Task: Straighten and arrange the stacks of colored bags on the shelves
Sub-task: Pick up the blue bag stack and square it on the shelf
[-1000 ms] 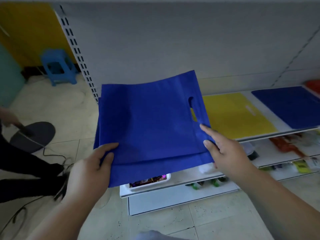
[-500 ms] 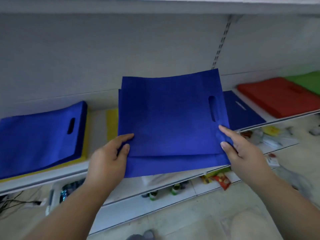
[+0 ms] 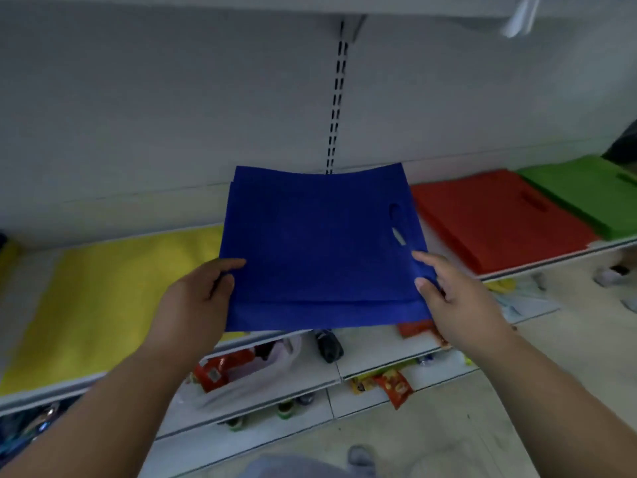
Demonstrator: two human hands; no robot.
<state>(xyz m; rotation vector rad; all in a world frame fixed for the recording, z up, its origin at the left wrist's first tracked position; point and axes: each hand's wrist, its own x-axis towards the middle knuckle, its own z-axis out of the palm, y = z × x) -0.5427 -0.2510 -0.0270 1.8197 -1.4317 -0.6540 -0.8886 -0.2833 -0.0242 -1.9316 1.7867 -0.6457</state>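
Observation:
A thin stack of blue bags (image 3: 317, 246) with a cut-out handle on its right side is held flat in front of the white shelf (image 3: 537, 263). My left hand (image 3: 196, 298) grips its near left edge, thumb on top. My right hand (image 3: 458, 298) pinches the near right edge just below the handle hole. On the shelf lie a yellow stack (image 3: 113, 298) to the left, a red stack (image 3: 496, 215) to the right and a green stack (image 3: 586, 191) at the far right. The shelf surface under the held bags is hidden.
The slotted upright (image 3: 336, 98) of the shelving runs down the grey back panel right behind the blue bags. Lower shelves hold snack packets (image 3: 393, 386), a plastic bag (image 3: 248, 370) and small bottles. Beige tiled floor (image 3: 448, 436) lies below.
The view has swung right along the shelf with the blue bags carried along: the red and green stacks are now close on the right, the yellow stack on the left. Both hands keep their hold.

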